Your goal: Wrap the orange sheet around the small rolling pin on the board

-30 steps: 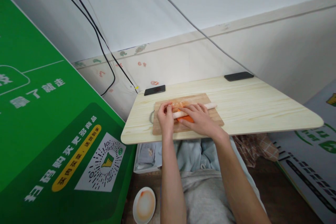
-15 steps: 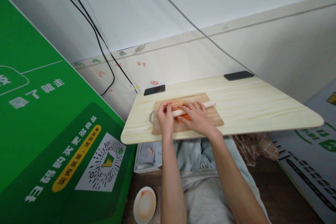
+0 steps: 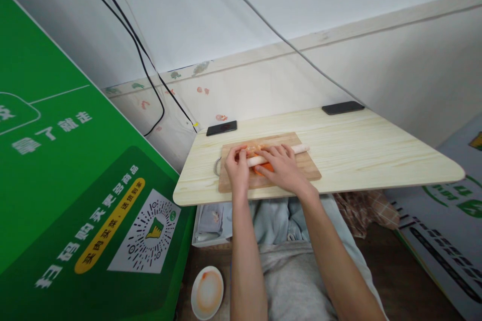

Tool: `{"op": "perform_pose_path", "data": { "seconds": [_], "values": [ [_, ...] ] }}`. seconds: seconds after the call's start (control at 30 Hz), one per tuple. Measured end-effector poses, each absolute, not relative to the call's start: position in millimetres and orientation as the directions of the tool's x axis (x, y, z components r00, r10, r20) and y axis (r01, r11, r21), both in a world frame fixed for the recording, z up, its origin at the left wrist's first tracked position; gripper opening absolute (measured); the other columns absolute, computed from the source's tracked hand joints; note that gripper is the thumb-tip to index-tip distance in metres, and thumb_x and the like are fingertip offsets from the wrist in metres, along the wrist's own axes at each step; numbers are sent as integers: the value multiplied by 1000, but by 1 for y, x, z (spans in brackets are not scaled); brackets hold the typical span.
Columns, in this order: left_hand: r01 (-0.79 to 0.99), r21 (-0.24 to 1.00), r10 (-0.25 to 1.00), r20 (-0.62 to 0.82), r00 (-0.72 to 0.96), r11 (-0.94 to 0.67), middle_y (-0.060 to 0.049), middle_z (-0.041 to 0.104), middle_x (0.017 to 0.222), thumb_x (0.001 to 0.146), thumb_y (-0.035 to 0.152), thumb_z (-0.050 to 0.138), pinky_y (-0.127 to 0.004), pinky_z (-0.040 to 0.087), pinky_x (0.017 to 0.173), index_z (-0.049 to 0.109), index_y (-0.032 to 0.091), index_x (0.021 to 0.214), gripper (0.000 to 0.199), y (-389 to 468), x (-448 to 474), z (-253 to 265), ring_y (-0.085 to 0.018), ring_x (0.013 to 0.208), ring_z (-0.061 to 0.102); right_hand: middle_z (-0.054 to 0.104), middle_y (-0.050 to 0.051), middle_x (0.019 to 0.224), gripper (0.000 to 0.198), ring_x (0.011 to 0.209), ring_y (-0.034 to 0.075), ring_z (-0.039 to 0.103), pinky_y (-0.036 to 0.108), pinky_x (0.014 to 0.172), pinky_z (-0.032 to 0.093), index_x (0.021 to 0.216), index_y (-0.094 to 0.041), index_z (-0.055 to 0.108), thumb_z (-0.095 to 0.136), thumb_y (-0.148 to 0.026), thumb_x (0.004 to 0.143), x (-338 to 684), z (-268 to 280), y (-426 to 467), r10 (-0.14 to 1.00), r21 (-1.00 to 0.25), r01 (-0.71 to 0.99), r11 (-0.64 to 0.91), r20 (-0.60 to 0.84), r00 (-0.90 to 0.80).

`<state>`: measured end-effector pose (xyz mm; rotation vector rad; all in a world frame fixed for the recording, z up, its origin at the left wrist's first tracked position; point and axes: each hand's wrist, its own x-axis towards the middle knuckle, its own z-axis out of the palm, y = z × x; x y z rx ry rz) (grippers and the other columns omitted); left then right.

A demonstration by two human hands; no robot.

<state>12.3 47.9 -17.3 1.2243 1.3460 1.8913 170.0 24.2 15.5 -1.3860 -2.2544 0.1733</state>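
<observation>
A pale wooden rolling pin [image 3: 300, 149] lies slanted across the wooden cutting board [image 3: 309, 168]. My left hand [image 3: 237, 165] has its fingers curled at the pin's left end. Over the pin's middle lies my right hand [image 3: 282, 163], gripping it from above with its fingers bent over the wood. Under the pin is a flat orange piece [image 3: 266, 167], partly covered by my right hand; it looks like dough, but I cannot tell for sure. Smaller orange bits [image 3: 255, 148] sit behind the pin, between my hands.
The board rests on a pale wood-grain table [image 3: 376, 153] against the wall. Two black phones, one at the left [image 3: 222, 128] and one at the right [image 3: 342, 108], lie along its back edge. A stained white dish [image 3: 207, 293] is low at the left, beside a green panel [image 3: 94, 170].
Almost nothing differs. Both hands and the rolling pin keep nearly the same place on the board, and the view has shifted very slightly.
</observation>
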Motion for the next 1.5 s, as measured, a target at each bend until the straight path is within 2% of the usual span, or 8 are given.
{"op": "perform_pose_path", "data": {
  "seconds": [0.37,0.9,1.3,1.5],
  "values": [
    [48,919,807,368,-461,-392,-5,79,93,93,29,65,-30,59,81,78,19,95,17,49,11,-18,-19,85,73,70,13,154,49,148,34,56,61,134,26,156,-28,67,56,-49,113,184,15,21,837,-330,776,538,319,-444],
    [81,919,800,378,-466,-386,-4,79,93,94,27,63,-31,60,84,77,21,95,15,50,12,-19,-19,85,74,70,14,154,45,150,34,55,61,136,23,150,-27,71,57,-45,111,176,15,23,850,-353,783,513,339,-404],
    [59,920,807,369,-462,-387,-4,79,93,93,28,64,-31,60,83,78,20,96,16,49,12,-19,-19,84,73,68,12,157,49,152,34,53,61,136,23,156,-28,67,55,-48,113,182,14,22,842,-350,771,532,314,-438],
    [73,919,804,376,-460,-387,-4,79,94,94,28,64,-31,60,83,77,21,95,15,49,13,-17,-19,85,74,68,13,156,45,149,33,55,60,135,24,151,-28,70,56,-45,112,177,11,24,840,-332,786,521,363,-404]
  ]
}}
